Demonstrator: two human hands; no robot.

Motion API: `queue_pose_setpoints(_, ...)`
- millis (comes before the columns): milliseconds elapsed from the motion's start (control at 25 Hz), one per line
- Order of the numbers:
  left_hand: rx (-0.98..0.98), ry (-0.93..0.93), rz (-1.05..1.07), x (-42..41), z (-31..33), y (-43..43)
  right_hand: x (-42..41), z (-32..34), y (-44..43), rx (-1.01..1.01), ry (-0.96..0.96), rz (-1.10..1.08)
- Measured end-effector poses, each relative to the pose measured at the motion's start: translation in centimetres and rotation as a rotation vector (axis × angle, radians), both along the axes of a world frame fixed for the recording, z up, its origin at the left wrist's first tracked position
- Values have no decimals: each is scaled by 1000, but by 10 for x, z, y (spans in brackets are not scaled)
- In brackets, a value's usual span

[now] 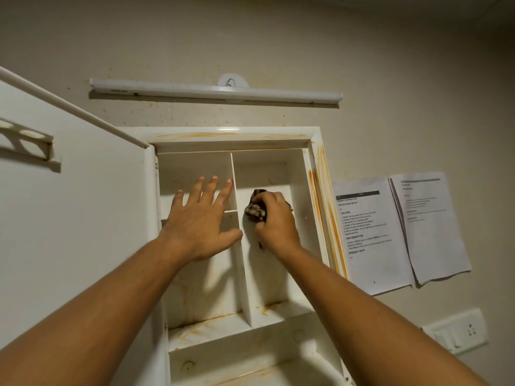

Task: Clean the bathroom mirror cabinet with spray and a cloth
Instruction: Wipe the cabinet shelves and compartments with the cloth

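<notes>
Inside the open wall cabinet (231, 135), both of the person's bare arms reach up into the white compartments. The right hand (276, 221) is curled tight round a bunched cloth (255, 211), dark with pale patches, and holds it against the back panel of the tall right compartment, in its upper half. A bit of the cloth hangs out below the wrist. The left hand (203, 221) is spread wide, fingers straight and apart, in front of the left compartments. Its thumb lies against the front edge of the vertical divider (233, 168), just beside the right hand. I cannot tell whether its fingertips touch the back panel.

The cabinet door (83, 204) stands swung out to the left, with a small rack fixed to its inner face. Orange-brown stains (323, 190) run down the right side of the frame and along the top, and more of them mark the lower shelves. A long tube light (214, 91) is mounted on the beige wall above the cabinet. To the right, two printed sheets (370, 235) are stuck to the wall, and a white switch plate (457, 331) sits below them.
</notes>
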State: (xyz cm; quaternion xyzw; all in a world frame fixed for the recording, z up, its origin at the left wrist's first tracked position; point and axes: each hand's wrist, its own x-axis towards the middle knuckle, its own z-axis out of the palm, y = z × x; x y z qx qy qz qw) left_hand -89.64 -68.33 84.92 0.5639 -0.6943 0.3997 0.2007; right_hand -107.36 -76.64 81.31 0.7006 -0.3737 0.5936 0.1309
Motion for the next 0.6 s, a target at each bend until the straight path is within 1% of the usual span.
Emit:
queue_pose_setpoints(40, 4, -1, 0, 1, 0, 0, 5, -23, -2, 25, 63, 107)
queue_pose_setpoints(80, 8, -4, 0, 1, 1, 1, 5, -53, 4, 53, 187, 156)
queue_pose_setpoints(160, 12, -5, -10, 1, 2, 2, -12, -96, 17, 60, 422, 116)
queue_pose_setpoints(200, 11, -5, -13, 1, 2, 3, -23, -90, 17, 48, 488, 56)
queue_pose_setpoints(240, 10, -2, -11, 2, 1, 3, -29, -67, 13, 50, 493, -6)
queue_pose_setpoints(320, 6, 5, -18, 1, 1, 1, -34, -8, 2, 75, 273, -82)
queue_pose_setpoints(360, 0, 7, -22, 0, 1, 0, -32, 16, -1, 67, 150, -88)
queue_pose_setpoints(400, -6, 6, -21, 0, 2, 0, -27, 27, -2, 56, 70, -43)
queue_pose_setpoints(440, -6, 7, -16, 0, 3, 0, -18, 21, -4, 46, 84, 0)
queue_pose_setpoints(480, -2, 7, -9, 0, 3, 0, -9, -2, -3, 51, 185, 33)
queue_pose_setpoints(520, 0, 5, 0, 1, 3, 1, -6, -34, 3, 58, 330, 57)
queue_pose_setpoints(600, 25, 2, 6, 0, 4, 4, -26, -80, 19, 71, 626, 27)
